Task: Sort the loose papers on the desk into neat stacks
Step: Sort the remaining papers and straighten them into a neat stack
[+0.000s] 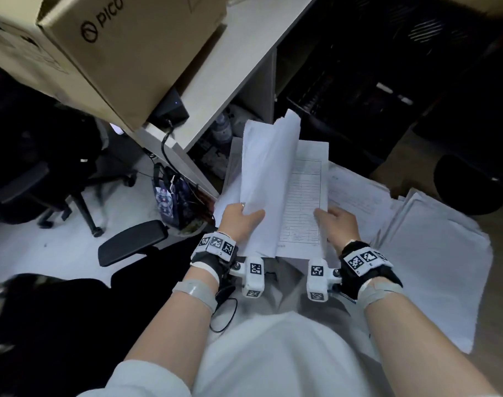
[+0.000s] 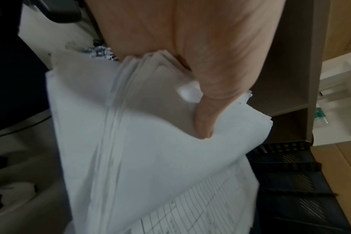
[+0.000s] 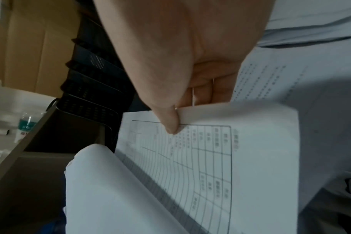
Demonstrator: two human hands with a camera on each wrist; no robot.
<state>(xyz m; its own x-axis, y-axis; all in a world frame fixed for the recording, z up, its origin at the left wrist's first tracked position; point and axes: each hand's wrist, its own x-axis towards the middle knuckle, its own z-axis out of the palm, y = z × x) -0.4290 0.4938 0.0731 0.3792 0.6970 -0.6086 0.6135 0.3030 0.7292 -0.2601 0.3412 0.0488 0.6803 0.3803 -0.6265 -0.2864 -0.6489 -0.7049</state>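
Note:
I hold a sheaf of white papers (image 1: 268,179) over my lap, fanned apart like an open book. My left hand (image 1: 238,222) grips the raised left part, thumb on top of the sheets (image 2: 150,142). My right hand (image 1: 334,222) pinches the lower right edge of a printed table form (image 1: 304,196), thumb on its face (image 3: 190,158) and fingers behind. More loose papers (image 1: 433,253) lie spread in overlapping piles below and to the right, some with printed text (image 1: 356,193).
A pale desk (image 1: 238,67) runs up the left with a PICO cardboard box (image 1: 124,53) and a small black device (image 1: 172,107) on it. Black office chairs (image 1: 43,181) stand at left, an armrest (image 1: 132,242) near my left wrist. Black stacked paper trays (image 2: 291,182) sit ahead.

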